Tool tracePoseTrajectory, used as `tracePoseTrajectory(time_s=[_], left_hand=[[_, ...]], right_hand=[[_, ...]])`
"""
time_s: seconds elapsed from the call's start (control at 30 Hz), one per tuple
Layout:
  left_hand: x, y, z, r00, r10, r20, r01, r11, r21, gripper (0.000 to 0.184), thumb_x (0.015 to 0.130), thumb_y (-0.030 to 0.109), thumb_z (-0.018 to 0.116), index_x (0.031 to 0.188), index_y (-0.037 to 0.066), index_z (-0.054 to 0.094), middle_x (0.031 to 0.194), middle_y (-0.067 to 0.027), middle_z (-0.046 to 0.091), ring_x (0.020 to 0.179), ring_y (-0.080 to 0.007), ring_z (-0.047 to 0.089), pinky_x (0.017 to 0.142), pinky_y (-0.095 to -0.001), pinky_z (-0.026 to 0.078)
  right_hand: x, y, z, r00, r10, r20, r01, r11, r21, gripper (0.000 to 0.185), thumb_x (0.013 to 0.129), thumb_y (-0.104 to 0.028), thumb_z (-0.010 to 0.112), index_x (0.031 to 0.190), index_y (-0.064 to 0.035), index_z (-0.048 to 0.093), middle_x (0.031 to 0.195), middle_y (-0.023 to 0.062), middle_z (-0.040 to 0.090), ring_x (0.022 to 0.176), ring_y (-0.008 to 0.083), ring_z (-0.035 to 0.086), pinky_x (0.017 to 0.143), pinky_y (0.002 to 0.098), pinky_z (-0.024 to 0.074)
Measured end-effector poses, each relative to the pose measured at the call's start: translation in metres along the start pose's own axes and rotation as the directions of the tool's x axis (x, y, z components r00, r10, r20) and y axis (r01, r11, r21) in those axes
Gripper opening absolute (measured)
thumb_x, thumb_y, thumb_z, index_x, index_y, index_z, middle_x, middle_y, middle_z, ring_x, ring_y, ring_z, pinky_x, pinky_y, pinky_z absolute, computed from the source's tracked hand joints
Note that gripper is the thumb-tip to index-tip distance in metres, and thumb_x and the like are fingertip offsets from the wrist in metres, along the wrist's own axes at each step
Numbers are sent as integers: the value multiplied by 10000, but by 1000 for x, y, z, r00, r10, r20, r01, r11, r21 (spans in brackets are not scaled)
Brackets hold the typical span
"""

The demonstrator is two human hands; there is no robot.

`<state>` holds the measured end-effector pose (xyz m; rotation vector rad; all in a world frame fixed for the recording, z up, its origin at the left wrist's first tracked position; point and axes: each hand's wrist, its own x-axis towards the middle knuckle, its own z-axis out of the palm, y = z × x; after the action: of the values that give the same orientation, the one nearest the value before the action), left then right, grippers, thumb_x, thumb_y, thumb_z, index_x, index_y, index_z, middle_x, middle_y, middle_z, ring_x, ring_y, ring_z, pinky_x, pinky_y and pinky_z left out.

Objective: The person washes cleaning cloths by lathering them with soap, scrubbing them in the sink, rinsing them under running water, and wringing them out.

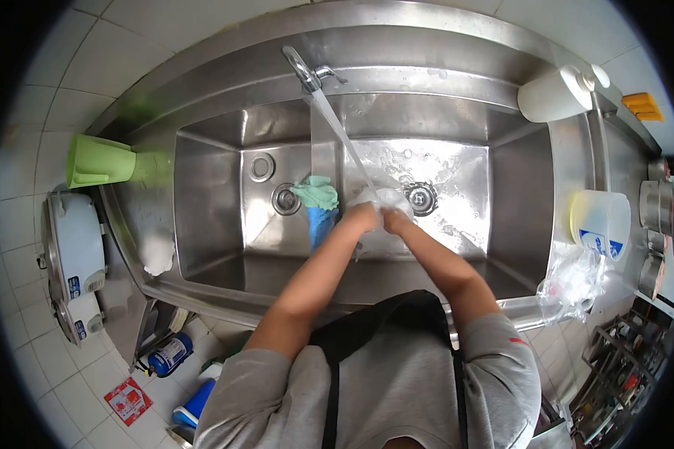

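Note:
In the head view, my left hand and my right hand are close together over the right sink basin. Both are closed on a whitish, partly see-through item whose kind I cannot make out. Water runs from the faucet in a slanting stream onto it. Fingertips and the item's lower part are hidden or blurred. Just left of my left hand, a green cloth and a blue cloth hang over the divider between the basins.
The right basin's drain lies beside my hands. A green pitcher stands left of the sink. On the right are a white jug, a yellowish plastic container and a crumpled clear plastic bag.

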<state>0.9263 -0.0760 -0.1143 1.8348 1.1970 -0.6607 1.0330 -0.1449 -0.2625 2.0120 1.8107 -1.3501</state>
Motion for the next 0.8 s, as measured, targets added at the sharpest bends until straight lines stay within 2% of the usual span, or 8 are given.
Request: tracePoseTrajectory(time_s=[0.23, 0.37, 0.47, 0.5, 0.6, 0.63, 0.73, 0.8], left_hand=[[10, -17, 9, 999, -24, -26, 25, 999, 29, 459, 746, 250, 565, 1134, 17, 488, 1113, -187, 524, 1042, -315, 499, 880, -375, 394], [9, -32, 15, 997, 66, 36, -68, 996, 64, 497, 734, 278, 583, 1126, -10, 481, 1103, -203, 524, 1038, -319, 499, 886, -377, 389], [-14, -21, 15, 945, 310, -106, -318, 946, -67, 537, 720, 316, 605, 1103, -40, 481, 1065, -208, 544, 1012, -319, 516, 880, -369, 394], [-23, -14, 19, 867, 336, -368, -397, 912, -103, 472, 680, 367, 634, 933, -26, 569, 924, -194, 597, 926, -320, 557, 797, -356, 440], [-41, 11, -3, 886, 305, -350, -428, 829, -360, 384, 701, 326, 616, 958, 44, 578, 923, -171, 598, 908, -309, 563, 775, -358, 438], [-67, 27, -20, 871, 296, -392, -437, 832, -343, 275, 731, 253, 569, 951, 90, 592, 915, -157, 603, 875, -315, 570, 746, -356, 442], [-72, 26, -30, 859, 330, -392, -438, 870, -225, 249, 739, 177, 516, 948, 71, 598, 919, -170, 601, 870, -326, 569, 755, -350, 443], [-75, 17, -35, 872, 284, -399, -387, 899, -205, 264, 735, 137, 484, 960, 62, 600, 937, -187, 592, 894, -324, 564, 765, -364, 435]], right_hand=[[21, 1, 16, 986, 160, -54, -157, 987, 41, 191, 812, -139, 472, 973, -43, 509, 896, 163, 577, 832, 276, 551, 740, 368, 431], [-7, -13, -25, 994, -43, -95, 61, 980, 192, 171, 798, -144, 498, 927, -34, 518, 847, 169, 579, 773, 275, 557, 701, 374, 438], [-60, -43, -96, 896, -306, -320, 405, 861, 309, 138, 798, -151, 498, 841, -20, 491, 720, 196, 577, 700, 367, 561, 632, 395, 435], [-96, -67, -134, 905, -328, -273, 405, 859, 313, 129, 793, -133, 502, 854, -19, 490, 738, 197, 579, 712, 360, 562, 641, 393, 432], [-190, -118, -219, 874, -417, -250, 481, 818, 317, 113, 781, -96, 528, 861, -30, 484, 746, 174, 587, 706, 346, 562, 632, 401, 417], [-215, -128, -238, 862, -433, -264, 497, 824, 271, 131, 763, -78, 561, 851, -32, 476, 706, 126, 569, 643, 265, 538, 593, 351, 408], [-288, -153, -285, 862, -387, -328, 481, 829, 286, 215, 712, -56, 639, 849, -54, 474, 619, 15, 486, 531, 86, 417, 496, 243, 341], [-295, -146, -283, 835, -300, -461, 480, 808, 342, 232, 701, -107, 658, 848, -62, 484, 601, 28, 468, 517, 115, 408, 510, 243, 345]])
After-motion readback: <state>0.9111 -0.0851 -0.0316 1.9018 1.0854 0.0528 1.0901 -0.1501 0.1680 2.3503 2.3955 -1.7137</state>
